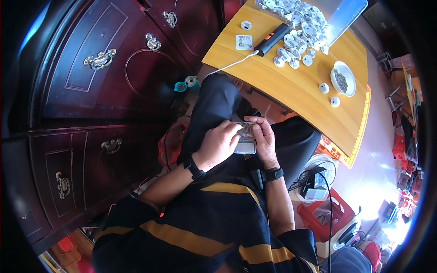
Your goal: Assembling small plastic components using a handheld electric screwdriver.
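Note:
Over my lap, both hands hold a small clear plastic box, with darker bits showing inside that are too small to name. A pale rectangular flap, perhaps its open lid, lies on the side toward my body. My left hand is closed at the box's left side, its fingertips bent over the near contents. At the right side, my right hand grips the edge between thumb and fingers. What exactly the left fingertips pinch is hidden.
On the wooden table are a black electric screwdriver with a white cable, a heap of white round plastic parts, a clear bin and a white bowl of small grey pieces. Dark red cabinets stand left; a red stool right.

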Motion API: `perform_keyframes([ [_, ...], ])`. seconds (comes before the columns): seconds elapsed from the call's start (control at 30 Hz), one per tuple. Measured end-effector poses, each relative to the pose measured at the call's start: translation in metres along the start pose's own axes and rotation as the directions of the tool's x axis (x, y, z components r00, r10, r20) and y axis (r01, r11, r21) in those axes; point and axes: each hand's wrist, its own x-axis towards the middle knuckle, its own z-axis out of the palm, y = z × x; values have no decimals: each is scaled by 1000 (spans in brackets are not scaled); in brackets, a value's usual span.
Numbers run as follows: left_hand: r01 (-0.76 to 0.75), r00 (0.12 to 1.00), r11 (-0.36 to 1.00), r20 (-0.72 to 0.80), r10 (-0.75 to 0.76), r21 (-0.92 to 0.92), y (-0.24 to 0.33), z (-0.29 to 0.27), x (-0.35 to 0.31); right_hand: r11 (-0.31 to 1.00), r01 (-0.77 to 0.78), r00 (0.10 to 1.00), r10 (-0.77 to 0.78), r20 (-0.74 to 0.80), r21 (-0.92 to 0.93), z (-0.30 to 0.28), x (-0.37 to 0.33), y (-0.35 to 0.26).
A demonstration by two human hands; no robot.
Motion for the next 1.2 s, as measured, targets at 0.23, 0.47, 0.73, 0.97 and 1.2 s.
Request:
perform_keyframes([
  [0.23, 17, 998, 977, 54, -30, 211, -4, 9, 5, 1000, 9, 999, -10, 51, 23, 3, -2, -3],
  [0.47, -7, 998, 994, -61, 14, 113, -6, 8, 9, 1000, -30, 999, 30, 13, -9, 1, 0, -1],
  [0.73, -15, 999, 1000, 30, 15, -28, 0, -11, 59, 993, -97, 995, 98, 20, -71, -3, 0, 13],
  [0.97, -252, 930, 955, -232, 284, 158, 38, -22, 119, 988, -125, 992, 126, 8, -89, -1, 0, 7],
  [1.2, -124, 962, 992, 246, 120, 1, 5, -39, 50, 993, -100, 994, 103, -47, 63, -2, 3, 2],
])
